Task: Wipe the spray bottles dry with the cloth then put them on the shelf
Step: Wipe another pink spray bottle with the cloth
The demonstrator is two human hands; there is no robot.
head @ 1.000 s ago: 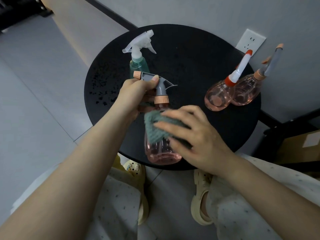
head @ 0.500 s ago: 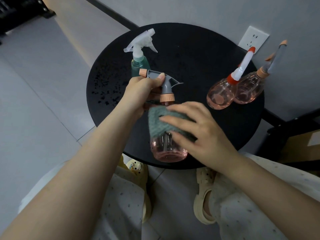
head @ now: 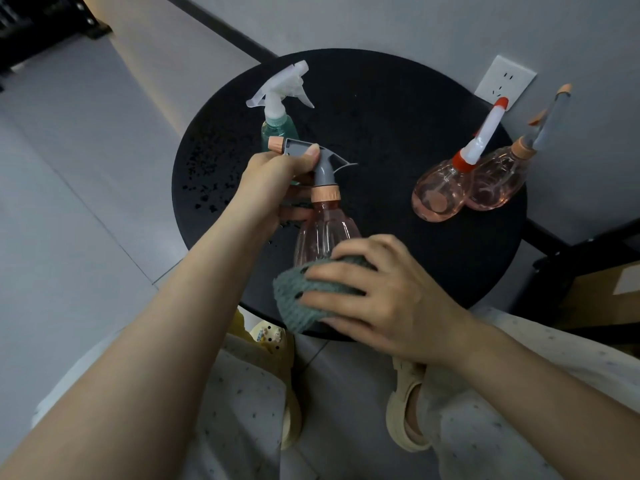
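Head view: the pink spray bottle (head: 325, 233) with the grey trigger head is held upright in the middle of the frame, above the near edge of the round black table (head: 398, 161). The left hand (head: 273, 181) comes in from the lower left, forearm stretched diagonally, its fingers curled round the bottle's neck and the thumb lying along the top of the grey trigger. The right hand (head: 374, 299) reaches in from the lower right, fingers spread and curved, pressing the grey-green cloth (head: 301, 296) around the bottle's lower body, hiding its base. No readable label or writing shows on any bottle. Compared with half a second ago, the cloth and right hand have slid from the bottle's shoulder down to its bottom, baring the ribbed upper body. In the upper middle a green spray bottle (head: 278, 124) stands behind the left hand; at upper right two pink long-nozzle bottles (head: 467, 188) stand touching each other. Water droplets (head: 207, 181) speckle the table's left side.
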